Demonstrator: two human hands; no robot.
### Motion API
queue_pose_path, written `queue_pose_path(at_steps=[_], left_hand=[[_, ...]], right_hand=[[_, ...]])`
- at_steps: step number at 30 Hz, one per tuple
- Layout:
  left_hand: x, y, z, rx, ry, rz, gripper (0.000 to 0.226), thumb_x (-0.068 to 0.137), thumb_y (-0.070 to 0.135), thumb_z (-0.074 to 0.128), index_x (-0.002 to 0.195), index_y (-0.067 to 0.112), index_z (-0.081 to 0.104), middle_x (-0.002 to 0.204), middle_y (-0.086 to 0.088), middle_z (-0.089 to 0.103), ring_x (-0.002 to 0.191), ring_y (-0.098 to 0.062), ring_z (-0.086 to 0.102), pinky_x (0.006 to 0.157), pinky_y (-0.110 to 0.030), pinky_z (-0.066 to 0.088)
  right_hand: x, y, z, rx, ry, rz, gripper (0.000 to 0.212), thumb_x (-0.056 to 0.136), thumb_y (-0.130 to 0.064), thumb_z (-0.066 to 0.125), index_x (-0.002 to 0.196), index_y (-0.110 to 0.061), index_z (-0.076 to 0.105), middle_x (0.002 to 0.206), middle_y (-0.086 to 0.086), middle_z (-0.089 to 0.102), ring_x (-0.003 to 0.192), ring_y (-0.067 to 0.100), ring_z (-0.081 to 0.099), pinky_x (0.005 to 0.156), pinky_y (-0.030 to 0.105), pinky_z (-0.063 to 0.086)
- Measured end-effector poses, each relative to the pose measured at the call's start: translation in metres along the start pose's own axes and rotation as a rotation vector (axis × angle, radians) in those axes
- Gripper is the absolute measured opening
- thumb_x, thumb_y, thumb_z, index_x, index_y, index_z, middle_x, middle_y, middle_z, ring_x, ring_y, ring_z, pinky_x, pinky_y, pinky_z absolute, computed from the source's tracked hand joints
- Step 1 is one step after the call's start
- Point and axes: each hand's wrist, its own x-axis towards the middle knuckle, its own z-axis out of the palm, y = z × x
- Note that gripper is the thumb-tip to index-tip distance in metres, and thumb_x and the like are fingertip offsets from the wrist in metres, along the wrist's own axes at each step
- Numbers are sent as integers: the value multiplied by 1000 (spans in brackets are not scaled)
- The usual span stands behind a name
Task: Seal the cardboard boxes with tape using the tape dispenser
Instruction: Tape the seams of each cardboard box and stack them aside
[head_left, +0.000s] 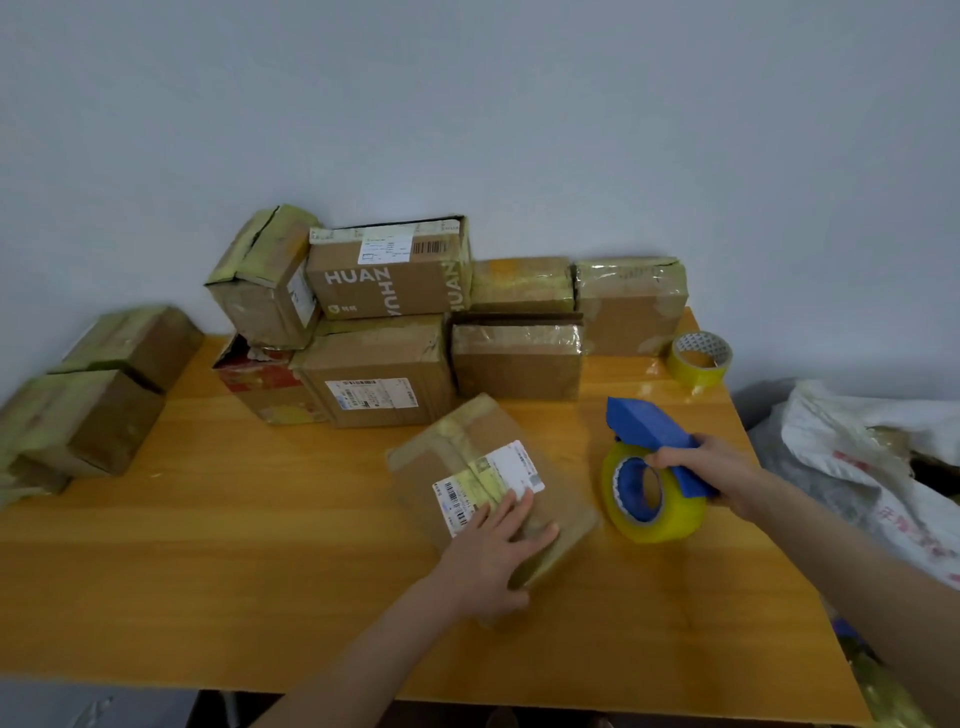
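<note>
On table: left hand flat on box; right hand clenched around tape dispenser.

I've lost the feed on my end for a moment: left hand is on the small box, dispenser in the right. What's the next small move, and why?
Probably bring the tape dispenser in the right hand over to the small box. The dispenser sits off to the box's right, apart from it, while the left hand lies flat on the box's near end, steadying it on the table.
</note>
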Motion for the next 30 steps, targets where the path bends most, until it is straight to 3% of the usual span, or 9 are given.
queue_pose_path(at_steps=[6,9,16,23,25,26,28,30], left_hand=[[15,-9,-17,91,20,165,80,91,25,59,151,42,8,159,7,-14,144,-14,-16,116,-44,-14],[23,-17,-22,70,122,65,78,93,14,53,148,51,11,159,6,-12,147,-17,-10,119,-53,-4],[33,-16,-22,33,179,-43,73,98,11,44,146,53,9,160,3,-12,148,-18,-7,119,-50,-5],[31,-11,-20,-65,166,-76,78,92,13,55,146,51,16,160,6,-8,148,-16,-4,120,-49,-2],[28,-4,-30,-281,275,-122,68,92,20,58,147,44,27,160,8,8,147,-12,12,119,-39,12],[27,0,-37,-474,384,-175,60,93,21,57,145,39,33,157,9,21,141,-8,25,114,-27,24],[26,4,-57,-879,570,-295,50,95,18,56,142,29,43,146,9,43,121,1,45,88,-4,40],[23,4,-71,-1187,637,-355,43,96,18,56,138,24,49,136,6,55,110,0,52,70,-6,45]], right_hand=[[-8,-20,-21,-50,104,-169,59,73,-15,82,123,-9,51,107,8,59,86,22,59,65,32,46],[-14,-25,-23,-95,120,-218,62,71,-15,84,123,-11,50,103,3,59,85,18,60,62,28,46],[-22,-23,-32,-209,122,-272,66,67,-21,87,120,-15,50,106,2,60,91,19,62,71,31,49],[-44,-39,-39,-360,47,-312,57,70,-16,83,118,-12,51,104,4,59,88,18,62,66,28,48],[-55,-44,-40,-412,51,-366,52,70,-17,84,111,-16,53,103,4,60,88,19,62,71,31,51],[-61,-46,-41,-427,49,-401,50,69,-18,84,109,-19,54,102,3,61,88,19,63,75,33,52],[-74,-54,-44,-419,34,-461,49,68,-21,86,108,-23,57,102,-1,63,89,17,65,78,33,53],[-85,-61,-43,-420,13,-494,52,67,-24,88,109,-26,56,102,-3,63,88,14,65,73,28,53]])
